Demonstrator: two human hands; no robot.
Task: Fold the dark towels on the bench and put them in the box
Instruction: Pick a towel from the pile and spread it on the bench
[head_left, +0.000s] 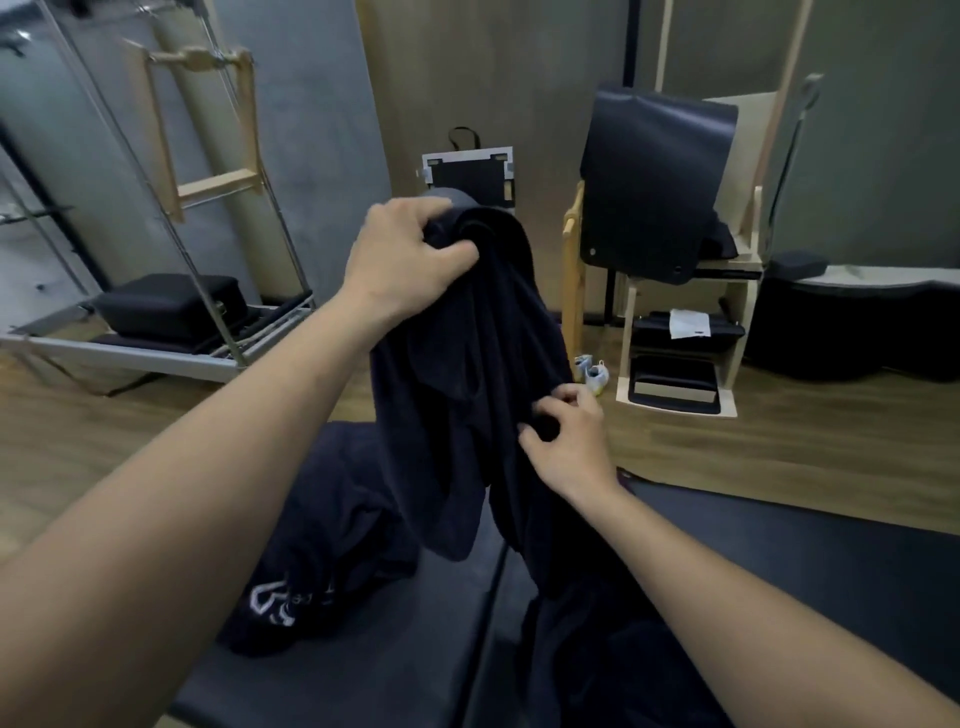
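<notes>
Both hands are working one towel held above the bench: left hand gripping its bunched top, right hand pinching an edge; unfolded yet, so next it likely needs corners found and spread.

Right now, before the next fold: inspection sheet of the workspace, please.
surface: dark padded bench, seam down its middle.
job's things: held towel hangs unfolded above the bench; logo towel crumpled at left; third dark towel heaped at right; destination box not identified.
clutter: pale shoes on the floor.
hands: left hand grips the held towel's top; right hand pinches its lower edge.
cables: nothing seen.
surroundings: wood floor; metal-frame apparatus at left; wooden chair draped with a dark mat at right.
</notes>
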